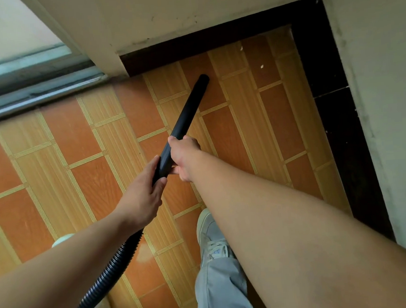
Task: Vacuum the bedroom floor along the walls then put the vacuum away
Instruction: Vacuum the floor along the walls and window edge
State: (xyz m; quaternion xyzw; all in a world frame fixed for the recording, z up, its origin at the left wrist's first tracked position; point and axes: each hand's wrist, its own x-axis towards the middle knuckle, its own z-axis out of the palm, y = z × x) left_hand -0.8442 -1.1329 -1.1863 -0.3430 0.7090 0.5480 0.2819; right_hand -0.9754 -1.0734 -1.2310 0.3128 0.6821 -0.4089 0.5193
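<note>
Gripping black vacuum tube (190, 106), left hand (141, 195) behind right hand (184, 155), tip near skirting (212, 41).

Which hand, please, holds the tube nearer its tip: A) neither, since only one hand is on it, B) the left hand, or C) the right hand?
C: the right hand grips the tube ahead of the left hand, which holds its rear end by the hose.
</note>
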